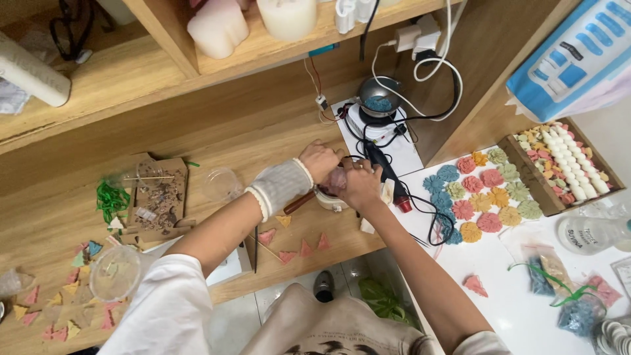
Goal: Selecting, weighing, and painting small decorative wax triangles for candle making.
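My left hand point(319, 160), in a pale mesh wrist sleeve, and my right hand point(360, 185) meet over a small white pot point(327, 200) with a wooden handle point(299, 202) on the wooden bench. Between the fingers shows a small clear cup-like thing point(338, 177); which hand grips it is hidden. Pink triangular wax pieces point(303, 248) lie on the bench just below the pot. A black tool with a red tip point(388, 177) lies right of my right hand.
A small hotplate with a metal pot of blue wax point(378, 98) stands behind, with cables. Flower-shaped wax pieces point(483, 194) cover the white table at right, beside a box of candles point(559, 164). Clear cups point(115, 271), cardboard trays point(158, 197) and triangles point(62, 309) lie left.
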